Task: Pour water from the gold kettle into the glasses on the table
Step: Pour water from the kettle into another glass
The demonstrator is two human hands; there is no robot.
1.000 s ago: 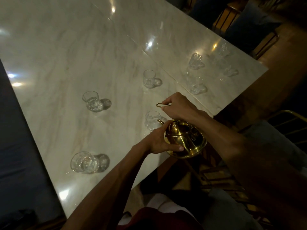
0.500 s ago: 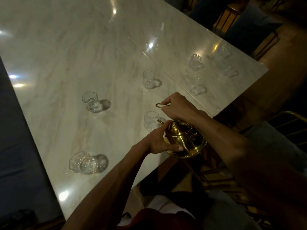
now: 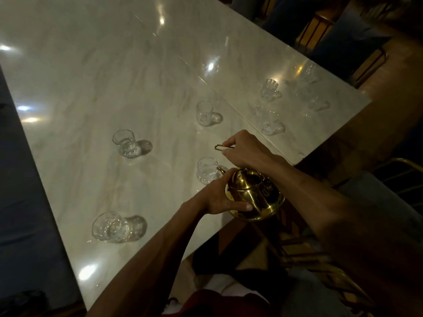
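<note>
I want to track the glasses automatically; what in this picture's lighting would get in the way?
Head view: dim room; bright glare spots dot the glossy table; the far-right glasses are faint and smeared; the gold kettle shines clearly.

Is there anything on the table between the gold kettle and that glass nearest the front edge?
In the head view, only the left hand and its forearm cross between the gold kettle and the nearest glass; otherwise bare marble table.
</note>
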